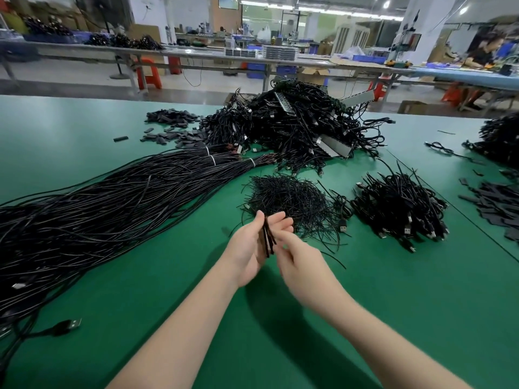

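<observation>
Long cables point(112, 209) left of tie pile point(286, 197)

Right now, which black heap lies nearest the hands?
The heap of short thin ties, just beyond the left hand, which holds a few strips; the coiled USB cables and long bundled cables lie farther off.

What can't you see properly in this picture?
1. Head view: how the left hand and right hand hold the black ties; motion blur and the right hand's back hide the fingertips.
2. Head view: the long cable bundle is cut off by the left edge.
3. Head view: the cable heap at far right is cut off by the right edge.
4. Head view: the far workbenches are blurred and too small.
</observation>
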The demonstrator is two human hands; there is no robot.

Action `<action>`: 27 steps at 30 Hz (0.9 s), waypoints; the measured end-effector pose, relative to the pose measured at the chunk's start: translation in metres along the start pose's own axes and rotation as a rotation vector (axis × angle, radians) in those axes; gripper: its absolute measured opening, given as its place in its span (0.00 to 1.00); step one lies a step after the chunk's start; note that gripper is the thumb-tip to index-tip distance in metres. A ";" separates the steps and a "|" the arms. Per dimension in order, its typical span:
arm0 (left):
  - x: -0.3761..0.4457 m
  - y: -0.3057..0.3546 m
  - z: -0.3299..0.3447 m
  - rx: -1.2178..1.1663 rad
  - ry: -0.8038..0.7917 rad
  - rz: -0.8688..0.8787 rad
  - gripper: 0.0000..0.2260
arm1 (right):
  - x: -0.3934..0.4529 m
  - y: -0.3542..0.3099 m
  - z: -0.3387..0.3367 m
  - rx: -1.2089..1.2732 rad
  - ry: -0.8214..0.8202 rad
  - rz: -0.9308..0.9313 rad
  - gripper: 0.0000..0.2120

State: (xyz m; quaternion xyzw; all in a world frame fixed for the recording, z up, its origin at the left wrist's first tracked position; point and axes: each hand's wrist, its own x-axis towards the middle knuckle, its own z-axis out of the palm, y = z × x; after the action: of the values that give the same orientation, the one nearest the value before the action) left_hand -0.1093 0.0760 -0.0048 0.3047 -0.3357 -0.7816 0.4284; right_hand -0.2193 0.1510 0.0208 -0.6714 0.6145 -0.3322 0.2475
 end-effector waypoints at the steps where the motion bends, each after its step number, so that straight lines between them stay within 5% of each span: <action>1: -0.001 0.002 0.000 -0.099 -0.004 -0.016 0.21 | -0.004 0.008 0.004 0.026 0.044 0.038 0.04; 6: -0.006 0.001 0.008 -0.280 0.035 -0.019 0.16 | 0.005 0.038 -0.005 -0.077 0.140 0.163 0.21; 14: -0.007 -0.003 0.004 -0.202 -0.009 0.004 0.12 | 0.012 0.044 0.012 -0.312 0.044 0.058 0.14; 22: -0.014 -0.007 0.008 0.098 -0.189 -0.038 0.13 | 0.004 0.047 0.004 -0.110 -0.006 0.006 0.08; 27: -0.016 -0.007 0.012 0.118 -0.285 -0.081 0.13 | 0.003 0.050 -0.001 0.062 -0.030 0.036 0.14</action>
State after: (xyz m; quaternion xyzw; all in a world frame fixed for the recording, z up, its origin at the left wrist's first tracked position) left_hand -0.1142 0.0963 -0.0006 0.2284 -0.4258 -0.8127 0.3258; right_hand -0.2532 0.1420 -0.0148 -0.6571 0.6122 -0.3364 0.2833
